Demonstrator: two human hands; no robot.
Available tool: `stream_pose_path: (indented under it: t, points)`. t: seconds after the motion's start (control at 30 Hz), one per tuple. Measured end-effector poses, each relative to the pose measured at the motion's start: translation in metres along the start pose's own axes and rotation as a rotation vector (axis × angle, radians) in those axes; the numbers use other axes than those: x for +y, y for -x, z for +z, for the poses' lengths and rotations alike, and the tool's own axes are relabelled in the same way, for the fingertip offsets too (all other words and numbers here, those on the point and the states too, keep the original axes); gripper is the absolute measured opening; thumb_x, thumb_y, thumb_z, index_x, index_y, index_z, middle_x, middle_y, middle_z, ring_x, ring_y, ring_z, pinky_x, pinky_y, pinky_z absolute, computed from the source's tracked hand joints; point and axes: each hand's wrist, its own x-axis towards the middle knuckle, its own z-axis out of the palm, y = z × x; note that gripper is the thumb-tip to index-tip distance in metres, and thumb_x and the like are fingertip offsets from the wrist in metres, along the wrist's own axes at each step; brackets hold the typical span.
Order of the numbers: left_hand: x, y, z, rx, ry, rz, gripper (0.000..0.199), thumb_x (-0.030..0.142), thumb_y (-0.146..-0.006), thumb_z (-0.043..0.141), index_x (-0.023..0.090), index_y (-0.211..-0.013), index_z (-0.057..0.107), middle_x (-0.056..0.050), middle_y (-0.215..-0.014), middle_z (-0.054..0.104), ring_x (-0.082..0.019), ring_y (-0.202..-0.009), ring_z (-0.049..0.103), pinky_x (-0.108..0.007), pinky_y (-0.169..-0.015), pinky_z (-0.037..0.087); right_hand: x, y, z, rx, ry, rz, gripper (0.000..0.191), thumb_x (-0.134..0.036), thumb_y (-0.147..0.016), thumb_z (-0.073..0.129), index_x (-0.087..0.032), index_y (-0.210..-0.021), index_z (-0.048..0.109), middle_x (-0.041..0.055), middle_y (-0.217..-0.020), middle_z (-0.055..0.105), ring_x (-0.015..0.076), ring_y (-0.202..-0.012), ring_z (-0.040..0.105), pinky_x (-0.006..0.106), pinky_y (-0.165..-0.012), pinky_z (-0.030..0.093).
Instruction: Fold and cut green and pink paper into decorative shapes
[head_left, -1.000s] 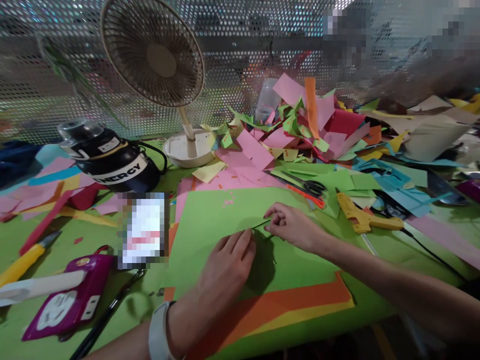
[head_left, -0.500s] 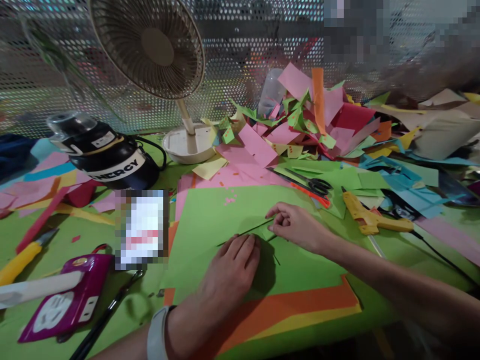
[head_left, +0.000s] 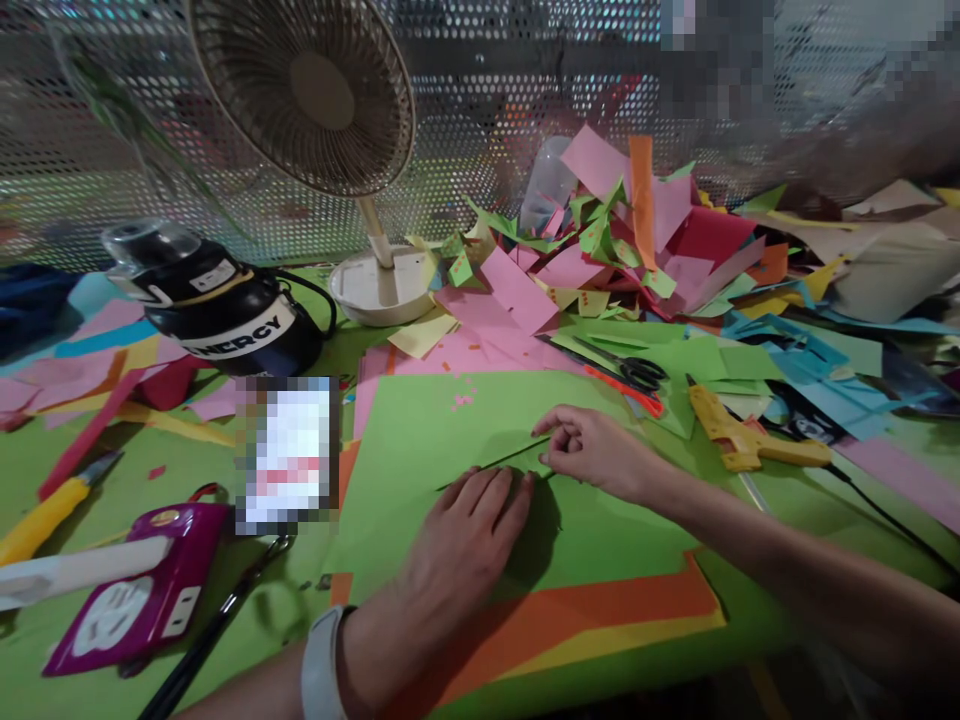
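A large green paper sheet [head_left: 420, 420] lies in front of me, with a thin dark line [head_left: 517, 453] slanting across its middle like the edge of a smaller green paper piece. My left hand [head_left: 476, 520] lies flat on the green paper just below that line, fingers stretched out, and a pale band circles its wrist. At the line's right end, my right hand [head_left: 581, 450] has its fingers curled, thumb and forefinger pinching at the green paper. Green on green makes the smaller piece's outline hard to make out.
Orange paper [head_left: 600, 610] shows under the sheet. Scissors [head_left: 637, 372] and a yellow glue gun [head_left: 739, 430] lie right. Paper scraps [head_left: 600, 250] are heaped behind. A fan [head_left: 322, 90], black bottle [head_left: 247, 320], yellow cutter [head_left: 45, 515] and purple case [head_left: 142, 590] are left.
My left hand has shifted slightly right, its forefinger reaching closer to my right hand. It now covers more of the paper edge. My right hand stays nearly in place; the view moved slightly.
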Motion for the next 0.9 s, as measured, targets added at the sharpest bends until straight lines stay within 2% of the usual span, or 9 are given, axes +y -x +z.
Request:
stream_pose_path:
  t: [0.13, 0.23, 0.43, 0.67, 0.9]
  points:
    - [0.0004, 0.0003, 0.0053, 0.048, 0.054, -0.014, 0.043, 0.006, -0.081, 0.045, 0.01, -0.123, 0.052, -0.013, -0.108, 0.065, -0.025, -0.095, 0.059, -0.037, -0.08, 0.051, 0.0021, -0.0016, -0.0009, -0.015, -0.003, -0.011, 0.023, -0.016, -0.072, 0.065, -0.017, -0.095, 0.061, -0.0048, -0.064, 0.059, 0.0094, -0.053, 0.05, 0.021, -0.049, 0.034]
    - [0.0031, 0.0003, 0.006, 0.012, 0.141, -0.065, 0.045, 0.016, -0.082, 0.051, 0.011, -0.127, 0.051, -0.014, -0.111, 0.062, -0.027, -0.096, 0.057, -0.042, -0.084, 0.05, 0.0024, -0.0026, -0.001, -0.015, -0.008, -0.014, 0.027, -0.016, -0.073, 0.065, -0.016, -0.099, 0.061, -0.0047, -0.064, 0.059, 0.0094, -0.053, 0.05, 0.021, -0.048, 0.034]
    - [0.0075, -0.0016, -0.0008, -0.017, 0.289, -0.139, 0.04, 0.031, -0.091, 0.05, 0.015, -0.128, 0.052, -0.012, -0.115, 0.058, -0.028, -0.103, 0.052, -0.044, -0.088, 0.046, -0.0002, -0.0028, -0.0012, -0.016, -0.017, 0.003, 0.03, -0.014, -0.073, 0.066, -0.016, -0.102, 0.06, -0.0048, -0.064, 0.058, 0.0091, -0.052, 0.049, 0.021, -0.048, 0.034]
    - [0.005, -0.0027, -0.0013, -0.056, 0.294, -0.129, 0.053, 0.05, -0.092, 0.048, 0.014, -0.13, 0.051, -0.014, -0.117, 0.057, -0.03, -0.103, 0.051, -0.046, -0.089, 0.045, 0.0007, -0.0026, -0.0015, -0.009, 0.003, -0.001, 0.03, -0.015, -0.073, 0.066, -0.017, -0.103, 0.06, -0.0047, -0.064, 0.059, 0.0099, -0.054, 0.051, 0.021, -0.049, 0.034]
    - [0.0049, -0.0024, -0.0014, -0.041, 0.289, -0.113, 0.057, 0.056, -0.094, 0.041, 0.011, -0.129, 0.052, -0.014, -0.115, 0.057, -0.03, -0.101, 0.05, -0.046, -0.087, 0.044, -0.0021, -0.0016, -0.0022, -0.005, 0.034, 0.009, 0.031, -0.014, -0.074, 0.066, -0.016, -0.104, 0.061, -0.0038, -0.066, 0.061, 0.0097, -0.055, 0.051, 0.022, -0.051, 0.035]
